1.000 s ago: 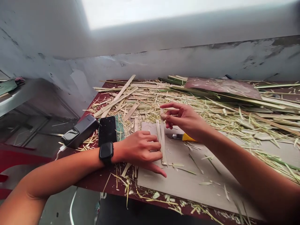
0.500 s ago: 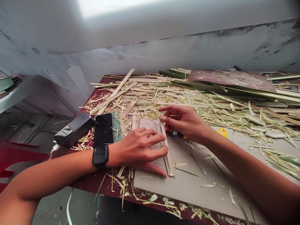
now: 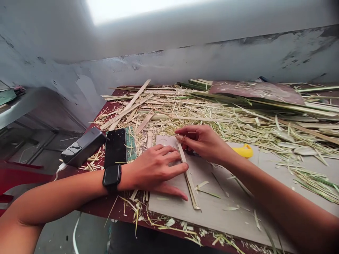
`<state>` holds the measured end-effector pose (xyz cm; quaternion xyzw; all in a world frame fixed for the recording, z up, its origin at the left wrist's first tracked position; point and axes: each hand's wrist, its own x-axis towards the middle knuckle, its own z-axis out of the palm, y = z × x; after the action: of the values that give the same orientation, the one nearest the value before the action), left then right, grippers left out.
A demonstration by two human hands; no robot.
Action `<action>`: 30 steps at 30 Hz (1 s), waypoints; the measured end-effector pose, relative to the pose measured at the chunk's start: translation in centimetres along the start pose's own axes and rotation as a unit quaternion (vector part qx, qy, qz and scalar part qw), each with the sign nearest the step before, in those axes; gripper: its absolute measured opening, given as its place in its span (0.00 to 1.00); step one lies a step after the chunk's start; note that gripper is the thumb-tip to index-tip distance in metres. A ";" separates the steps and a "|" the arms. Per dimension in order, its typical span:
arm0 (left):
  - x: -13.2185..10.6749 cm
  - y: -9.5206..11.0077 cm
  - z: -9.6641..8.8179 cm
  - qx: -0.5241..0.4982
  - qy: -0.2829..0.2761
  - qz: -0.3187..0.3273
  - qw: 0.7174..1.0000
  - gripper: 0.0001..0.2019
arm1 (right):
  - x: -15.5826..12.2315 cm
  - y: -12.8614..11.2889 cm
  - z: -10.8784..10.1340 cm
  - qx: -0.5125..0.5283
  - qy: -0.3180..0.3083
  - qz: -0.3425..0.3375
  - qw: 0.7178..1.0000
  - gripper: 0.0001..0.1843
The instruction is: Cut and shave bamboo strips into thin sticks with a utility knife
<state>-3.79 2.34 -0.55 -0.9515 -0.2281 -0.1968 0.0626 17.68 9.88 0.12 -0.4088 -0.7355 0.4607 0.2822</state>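
- At the left of the desk (image 3: 100, 206), a dark grey power bank (image 3: 84, 147) with a white cable plugged in (image 3: 59, 170) is seen beside a black smartphone (image 3: 115, 147); neither is disturbed.
- A smartwatch (image 3: 112, 175) is worn on the left wrist, and the left hand (image 3: 159, 169) is held spread over the grey board (image 3: 169, 207). The index fingertip is now placed at the strips, while the thumb is stretched to their left, just apart.
- The pale bamboo strips (image 3: 192, 195) are found on the board, between the two hands. Compared with a second ago, they are shifted toward the board's near edge, and the gap between them is almost closed; by this, it is judged, alignment of the pair is improved.
- By the right hand (image 3: 177, 135), the far end of the strips is pinched between thumb and forefinger, now held lower than before, so the strips are kept flatter.
- Farther right, more of the yellow knife handle (image 3: 244, 151) is exposed past the right forearm; the blade is largely hidden.
- Behind, heaped bamboo shavings (image 3: 238, 121) are left unchanged.
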 end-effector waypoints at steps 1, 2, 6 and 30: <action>0.0 0.0 0.0 0.000 -0.001 -0.001 1.000 0.34 | 0.0 0.1 0.0 -0.005 0.000 -0.004 1.000 0.21; -0.1 0.0 0.1 0.001 -0.001 -0.001 1.000 0.34 | 0.0 0.2 0.0 -0.011 0.000 -0.010 1.000 0.21; -0.2 -0.1 0.4 -0.003 0.005 0.015 1.000 0.33 | 0.1 0.4 -0.1 -0.038 0.009 -0.042 0.998 0.21; -1.3 -8.2 -4.3 0.198 -0.186 -0.295 0.916 0.27 | 0.0 -0.4 -0.8 0.037 -0.001 0.041 0.998 0.30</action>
<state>-10.13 8.17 3.09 -0.8287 -0.5401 0.0235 0.1450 18.18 10.18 0.79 -0.4272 -0.7011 0.4990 0.2775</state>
